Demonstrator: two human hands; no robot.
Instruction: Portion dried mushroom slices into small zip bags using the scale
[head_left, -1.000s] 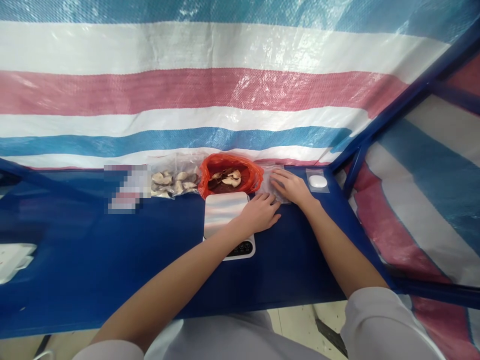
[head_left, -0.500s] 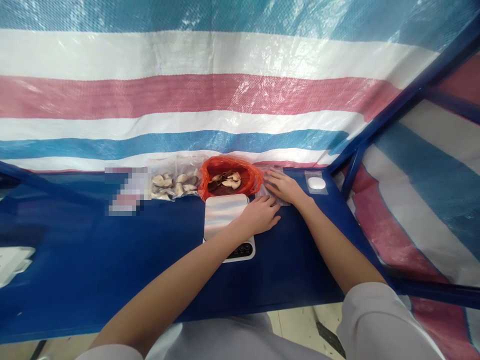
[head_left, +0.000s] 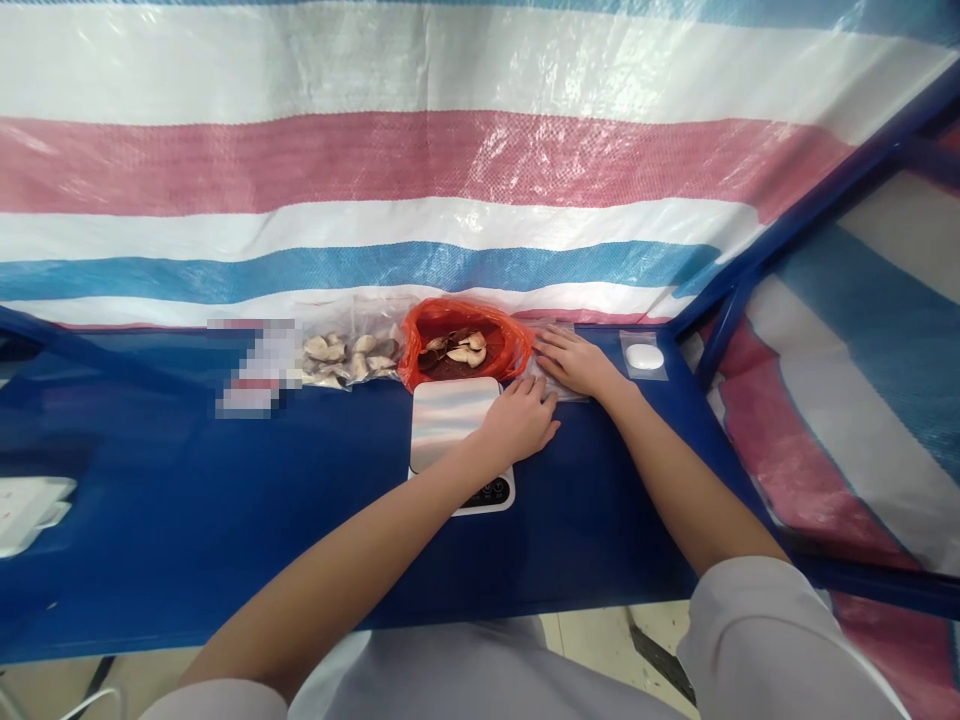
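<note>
"Item one?"
"Clear plastic bag [head_left: 574, 393], beneath the flat-spread right hand [head_left: 574, 360]; left hand [head_left: 522, 417] half-curled by its near-left edge, grip undeterminable."
"Progress?"
"Bagged slices [head_left: 351, 360], left of both hands: done, seemingly. Loose slices [head_left: 469, 350], red bag [head_left: 410, 352], just forward-left: remaining."

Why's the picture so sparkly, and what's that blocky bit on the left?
In the head view, white glints speckle the sheet, probably light bouncing off shiny plastic; in the head view too, the scale shows pale streaks, like a reflection; and the head view's blocky patch is coarse squares, so I can't tell what's there.
</note>
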